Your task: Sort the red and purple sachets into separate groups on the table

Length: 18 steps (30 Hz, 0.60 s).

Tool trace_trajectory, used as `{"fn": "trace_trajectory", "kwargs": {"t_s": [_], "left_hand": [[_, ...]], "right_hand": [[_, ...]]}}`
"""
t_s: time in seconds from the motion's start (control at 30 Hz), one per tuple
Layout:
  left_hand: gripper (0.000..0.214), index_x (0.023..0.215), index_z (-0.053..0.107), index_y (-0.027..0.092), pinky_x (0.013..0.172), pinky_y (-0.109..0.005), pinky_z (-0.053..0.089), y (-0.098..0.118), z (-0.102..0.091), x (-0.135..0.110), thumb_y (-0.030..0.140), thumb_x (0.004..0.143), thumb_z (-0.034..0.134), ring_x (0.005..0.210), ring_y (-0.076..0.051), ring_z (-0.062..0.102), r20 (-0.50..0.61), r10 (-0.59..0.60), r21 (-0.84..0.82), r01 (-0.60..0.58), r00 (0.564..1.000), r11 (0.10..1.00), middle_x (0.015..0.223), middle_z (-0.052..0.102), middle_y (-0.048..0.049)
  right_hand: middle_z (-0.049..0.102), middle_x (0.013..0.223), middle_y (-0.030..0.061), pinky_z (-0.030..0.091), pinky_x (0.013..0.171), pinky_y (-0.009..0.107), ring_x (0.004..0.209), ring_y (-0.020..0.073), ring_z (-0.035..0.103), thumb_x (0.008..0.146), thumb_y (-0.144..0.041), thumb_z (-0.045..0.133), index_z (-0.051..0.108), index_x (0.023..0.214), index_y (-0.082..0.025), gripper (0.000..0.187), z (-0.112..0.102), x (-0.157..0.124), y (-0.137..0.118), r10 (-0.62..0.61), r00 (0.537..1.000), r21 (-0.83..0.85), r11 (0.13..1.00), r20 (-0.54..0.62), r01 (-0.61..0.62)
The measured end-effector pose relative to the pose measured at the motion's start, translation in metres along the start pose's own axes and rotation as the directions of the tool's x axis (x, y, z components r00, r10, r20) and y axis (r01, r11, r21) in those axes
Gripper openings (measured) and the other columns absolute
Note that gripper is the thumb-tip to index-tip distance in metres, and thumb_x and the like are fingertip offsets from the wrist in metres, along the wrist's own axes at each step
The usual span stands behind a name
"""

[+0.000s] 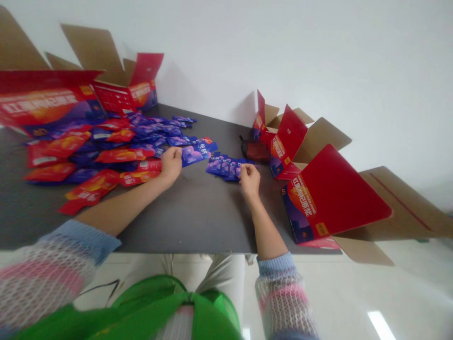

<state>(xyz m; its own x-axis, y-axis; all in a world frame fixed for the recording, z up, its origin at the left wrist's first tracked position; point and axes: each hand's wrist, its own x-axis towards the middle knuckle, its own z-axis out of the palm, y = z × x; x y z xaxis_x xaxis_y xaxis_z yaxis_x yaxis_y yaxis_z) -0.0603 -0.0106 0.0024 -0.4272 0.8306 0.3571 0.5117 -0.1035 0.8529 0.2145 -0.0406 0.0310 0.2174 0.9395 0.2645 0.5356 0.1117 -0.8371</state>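
Green fabric, crumpled, sits nearest the lens, above pale trousers. Far left: open-mesh knit sleeve, striped pink, white and blue, with a ribbed cuff. Beyond it, red printed cardboard carton and second carton, flaps splayed, kraft-brown inner faces showing; both stand at the table's far end, away from the hands. Glossy sachets, red and purple, lie spread on a dark grey tabletop, flat enough that many printed faces show. Left hand: fingers curled at the edge of a purple sachet, touching it; pinched or merely resting, cannot tell. Right hand: curled over a short overlapping row of purple sachets; firmness of grip cannot tell. Just past it, a blurred dark red object. Far right: red carton, tilted, brown flaps jutting beyond the table edge.
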Motion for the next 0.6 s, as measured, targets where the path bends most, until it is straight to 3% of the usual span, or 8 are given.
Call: {"fn": "trace_trajectory", "kwargs": {"t_s": [0.1, 0.17, 0.23, 0.33, 0.4, 0.5, 0.6], "left_hand": [[0.019, 0.085, 0.061, 0.017, 0.07, -0.028, 0.048, 0.005, 0.02, -0.027, 0.026, 0.093, 0.046, 0.078, -0.018, 0.061, 0.112, -0.085, -0.245, 0.11, 0.99, 0.963, 0.082, 0.064, -0.004], [0.021, 0.088, 0.06, 0.018, 0.066, -0.028, 0.048, 0.011, 0.025, -0.045, 0.031, 0.095, 0.045, 0.073, -0.017, 0.06, 0.144, -0.065, -0.285, 0.104, 0.987, 0.953, 0.078, 0.063, -0.003], [0.026, 0.091, 0.058, 0.019, 0.065, -0.028, 0.048, 0.018, 0.026, -0.056, 0.036, 0.098, 0.041, 0.071, -0.017, 0.06, 0.109, -0.022, -0.271, 0.051, 0.994, 0.961, 0.078, 0.061, -0.0026], [0.027, 0.09, 0.053, 0.021, 0.07, -0.028, 0.049, 0.023, 0.025, -0.062, 0.038, 0.101, 0.035, 0.077, -0.017, 0.06, 0.02, 0.004, -0.221, 0.001, 1.0, 0.975, 0.082, 0.06, -0.0028], [0.026, 0.087, 0.051, 0.021, 0.075, -0.028, 0.049, 0.022, 0.027, -0.064, 0.036, 0.101, 0.035, 0.082, -0.017, 0.059, 0.044, -0.002, -0.21, 0.011, 0.999, 0.978, 0.084, 0.06, -0.0031], [0.023, 0.086, 0.051, 0.02, 0.08, -0.03, 0.049, 0.017, 0.034, -0.069, 0.037, 0.099, 0.041, 0.084, -0.018, 0.059, 0.202, 0.016, -0.273, 0.04, 0.979, 0.961, 0.085, 0.059, -0.0037], [0.023, 0.091, 0.05, 0.02, 0.084, -0.033, 0.05, 0.013, 0.042, -0.077, 0.041, 0.089, 0.059, 0.088, -0.018, 0.06, 0.385, 0.138, -0.401, 0.031, 0.912, 0.916, 0.089, 0.06, -0.0037]], "right_hand": [[0.06, 0.068, -0.004, 0.045, 0.053, 0.023, 0.055, 0.0134, 0.056, 0.086, -0.052, 0.057, 0.055, 0.108, -0.02, 0.039, 0.025, -0.018, -0.006, -0.058, 0.978, 0.359, 0.933, 0.199, -0.018], [0.059, 0.069, -0.0052, 0.044, 0.05, 0.022, 0.055, 0.0125, 0.055, 0.081, -0.053, 0.064, 0.052, 0.108, -0.022, 0.042, 0.037, -0.031, -0.012, -0.126, 0.944, 0.493, 0.869, 0.306, -0.044], [0.06, 0.072, -0.0052, 0.047, 0.052, 0.023, 0.058, 0.012, 0.056, 0.078, -0.053, 0.069, 0.051, 0.102, -0.024, 0.042, 0.044, -0.042, -0.018, -0.19, 0.907, 0.551, 0.833, 0.375, -0.053], [0.059, 0.074, -0.0055, 0.05, 0.055, 0.023, 0.061, 0.0115, 0.056, 0.076, -0.052, 0.073, 0.051, 0.098, -0.025, 0.042, 0.049, -0.052, -0.025, -0.235, 0.873, 0.58, 0.812, 0.428, -0.066], [0.059, 0.074, -0.0056, 0.051, 0.055, 0.024, 0.061, 0.0113, 0.056, 0.074, -0.054, 0.075, 0.052, 0.097, -0.025, 0.043, 0.051, -0.054, -0.026, -0.23, 0.87, 0.584, 0.808, 0.436, -0.078], [0.056, 0.066, -0.005, 0.049, 0.053, 0.024, 0.056, 0.0117, 0.056, 0.077, -0.057, 0.071, 0.055, 0.085, -0.023, 0.039, 0.053, -0.053, -0.02, -0.191, 0.89, 0.504, 0.862, 0.413, -0.049], [0.054, 0.059, -0.004, 0.044, 0.05, 0.025, 0.052, 0.0129, 0.054, 0.086, -0.06, 0.061, 0.054, 0.075, -0.022, 0.04, 0.054, -0.047, -0.008, -0.115, 0.934, 0.357, 0.934, 0.339, -0.014]]}}
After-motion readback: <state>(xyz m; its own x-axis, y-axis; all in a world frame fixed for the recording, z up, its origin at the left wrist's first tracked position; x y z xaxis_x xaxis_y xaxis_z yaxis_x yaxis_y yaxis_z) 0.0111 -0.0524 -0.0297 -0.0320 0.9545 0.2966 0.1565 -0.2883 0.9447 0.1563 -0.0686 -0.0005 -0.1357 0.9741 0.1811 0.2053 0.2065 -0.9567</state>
